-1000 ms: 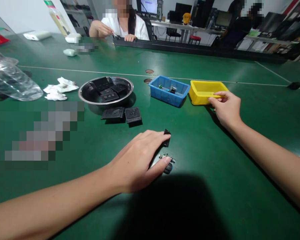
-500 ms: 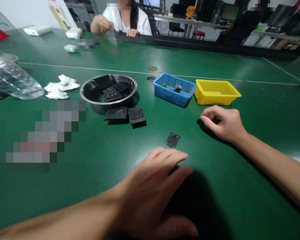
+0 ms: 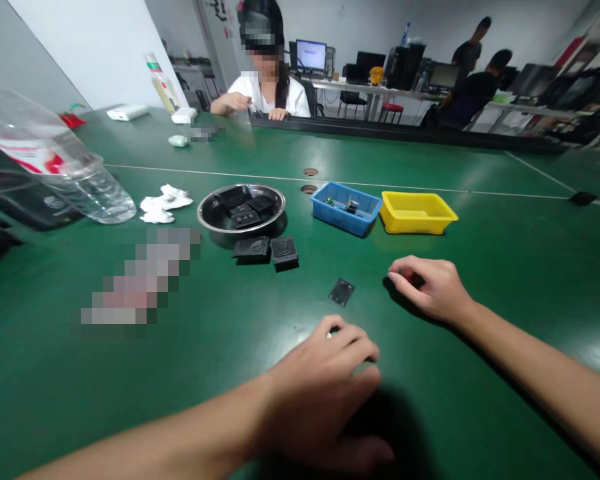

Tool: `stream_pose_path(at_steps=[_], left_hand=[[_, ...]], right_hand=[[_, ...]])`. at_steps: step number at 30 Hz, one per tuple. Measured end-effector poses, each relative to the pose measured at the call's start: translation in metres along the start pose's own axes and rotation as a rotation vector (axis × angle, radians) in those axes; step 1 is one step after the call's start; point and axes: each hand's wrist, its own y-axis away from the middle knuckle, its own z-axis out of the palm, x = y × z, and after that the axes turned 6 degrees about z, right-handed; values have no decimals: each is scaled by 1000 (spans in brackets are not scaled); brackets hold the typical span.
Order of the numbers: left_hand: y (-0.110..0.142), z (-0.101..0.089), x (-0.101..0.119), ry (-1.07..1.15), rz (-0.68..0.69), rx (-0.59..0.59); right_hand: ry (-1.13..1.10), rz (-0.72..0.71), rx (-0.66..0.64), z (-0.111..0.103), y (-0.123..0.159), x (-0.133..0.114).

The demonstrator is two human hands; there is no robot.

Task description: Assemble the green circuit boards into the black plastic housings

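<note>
Left hand [image 3: 325,380], lower centre, and right hand [image 3: 433,287], right of centre, were curled; couldn't tell if either grip held anything. Black plate [image 3: 341,292] lay on the table [image 3: 520,267] near frame centre; a forward left-hand sweep could've skidded it.

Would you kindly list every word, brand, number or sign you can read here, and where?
None is legible.
Clear bottle: red-and-white label, too blurred.
Lit monitor: screen writing too small.
Back wall: dark marks, too blurred.
Dark case: faint mark, too small.
Upright bottle: label too blurred.
</note>
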Motion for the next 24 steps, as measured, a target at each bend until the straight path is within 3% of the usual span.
stream_pose_path(at_steps=[3,10,17,24], left_hand=[[-3,-3,-4,2,-57,47],[-10,-14,-20,47,-156,145],[-14,-14,-38,30,-133,152],[-1,-30,-47,39,-145,90]], right_hand=[[-58,29,-33,1,6,-12],[-335,244,-160,-1,19,-49],[-535,111,-303,-2,20,-63],[-433,50,-375,-1,16,-60]])
